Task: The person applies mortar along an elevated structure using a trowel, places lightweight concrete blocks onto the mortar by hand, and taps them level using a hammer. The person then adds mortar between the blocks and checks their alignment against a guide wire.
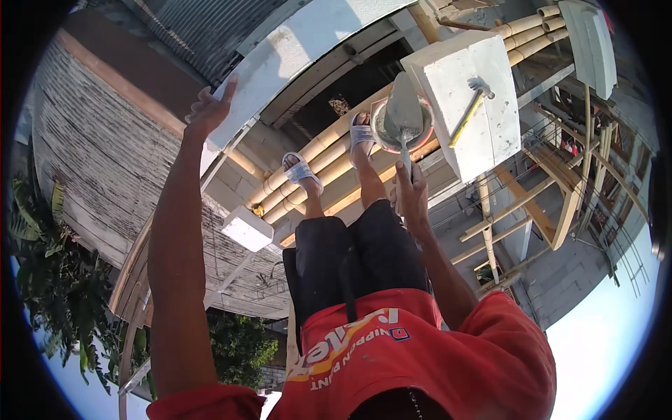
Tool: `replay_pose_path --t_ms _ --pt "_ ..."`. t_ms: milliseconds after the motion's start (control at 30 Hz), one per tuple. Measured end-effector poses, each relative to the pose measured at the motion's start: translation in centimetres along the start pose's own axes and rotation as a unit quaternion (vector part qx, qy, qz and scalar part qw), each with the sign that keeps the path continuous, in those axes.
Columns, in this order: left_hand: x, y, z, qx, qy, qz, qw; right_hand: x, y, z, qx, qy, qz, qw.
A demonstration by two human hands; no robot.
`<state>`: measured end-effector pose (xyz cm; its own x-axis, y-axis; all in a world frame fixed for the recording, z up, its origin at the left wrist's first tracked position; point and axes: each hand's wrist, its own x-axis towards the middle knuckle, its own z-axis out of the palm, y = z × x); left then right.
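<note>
My right hand (411, 190) is closed around the handle of a trowel (404, 105). Its broad grey blade, coated with mortar, lies over a round bucket (379, 137) of grey mix with a reddish rim. At the upper left, my left hand (211, 110) is at the near end of a long white block wall (269, 66), its thumb pointing up beside the wall's edge. Those fingers are apart, and I see nothing held in them. Right of the bucket sits a large white block (455, 84), with a yellow-handled hammer (467, 119) lying on top.
My sandalled feet stand on bamboo poles (329, 157) laid side by side, with gaps between them. A smaller white block (248, 228) is near my left foot. Timber framing (560, 210) and thin steel bars are at the right. A rough grey wall (105, 147) runs along the left.
</note>
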<state>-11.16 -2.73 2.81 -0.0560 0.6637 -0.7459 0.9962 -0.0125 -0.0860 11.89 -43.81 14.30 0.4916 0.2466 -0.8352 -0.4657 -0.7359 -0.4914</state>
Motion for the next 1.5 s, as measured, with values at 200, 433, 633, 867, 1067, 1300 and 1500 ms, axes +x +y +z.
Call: replay_pose_path --t_ms 200,433,633,867,1067,1300,1500 --pt "1.5 -2.1 1.3 -0.042 0.012 0.022 0.999 4.6 10.1 -5.2 -0.171 0.011 0.073 0.983" --pt "1.1 -4.0 2.8 0.009 0.082 0.063 0.995 3.7 7.5 -3.9 -0.281 -0.108 0.046 0.952" --pt "-4.9 1.2 2.0 -0.103 0.129 0.005 0.986 1.5 2.8 1.7 -0.373 -0.240 0.017 0.896" --pt "-4.9 2.1 3.6 -0.167 0.209 0.024 0.963 -2.5 5.8 12.4 -0.436 -0.264 -0.085 0.856" --pt "-3.1 2.0 7.2 -0.242 0.313 0.071 0.916 -5.5 10.6 19.7 -0.190 -0.247 0.060 0.948" --pt "-3.1 4.3 6.0 -0.219 0.260 0.068 0.938 -5.0 14.5 26.2 0.098 -0.182 0.120 0.971" --pt "-3.1 -0.6 2.3 -0.275 0.055 0.154 0.948 -5.2 16.9 29.1 0.231 -0.109 0.158 0.954"
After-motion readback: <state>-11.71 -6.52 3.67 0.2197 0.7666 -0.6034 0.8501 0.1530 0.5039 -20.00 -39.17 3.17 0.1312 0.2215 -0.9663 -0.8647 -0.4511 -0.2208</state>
